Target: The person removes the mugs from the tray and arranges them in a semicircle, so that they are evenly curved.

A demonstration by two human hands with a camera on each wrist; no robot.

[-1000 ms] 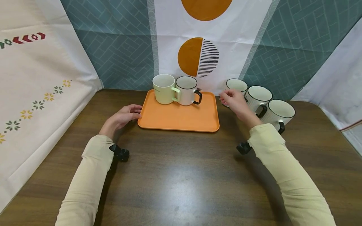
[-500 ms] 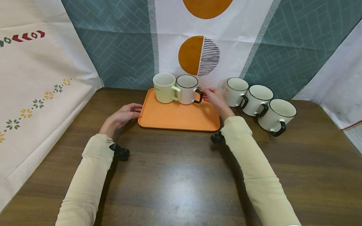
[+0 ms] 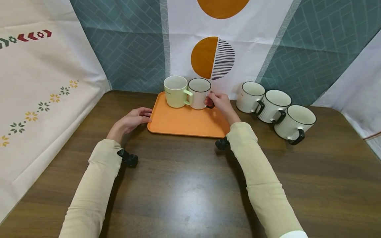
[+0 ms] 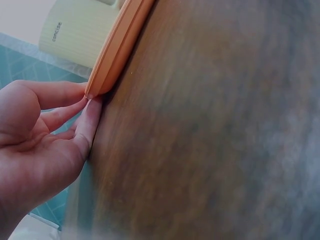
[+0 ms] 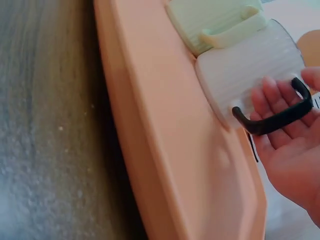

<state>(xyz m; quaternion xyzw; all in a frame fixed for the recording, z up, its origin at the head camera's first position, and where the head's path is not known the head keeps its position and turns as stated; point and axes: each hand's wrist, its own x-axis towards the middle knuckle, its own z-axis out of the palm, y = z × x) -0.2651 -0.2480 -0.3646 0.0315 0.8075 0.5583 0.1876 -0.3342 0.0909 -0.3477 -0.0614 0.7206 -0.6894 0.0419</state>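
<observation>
In the head view my left hand (image 3: 131,121) is at the left edge of the orange tray (image 3: 190,124). The left wrist view shows its thumb and index finger pinching the tray's rim at a corner. At the tray's back right stands a white mug (image 3: 198,96) with a dark rim and a black handle (image 5: 272,122). My right hand (image 3: 218,103) is at that handle. Its fingers pass behind the handle, loosely bent, with the tips against the mug wall and the thumb near the handle's top. Left of the white mug stands a pale green mug (image 3: 175,94), its handle pointing right.
Right of the tray, three white mugs stand in a slanting row: a back mug (image 3: 248,99), a middle mug (image 3: 271,109) and a front mug (image 3: 291,125), all with black handles. A patterned cloth (image 3: 137,56) hangs behind the wooden table (image 3: 184,185).
My right hand has moved left from beside the row of white mugs to the handle of the white mug on the tray. The left hand stays at the tray's edge.
</observation>
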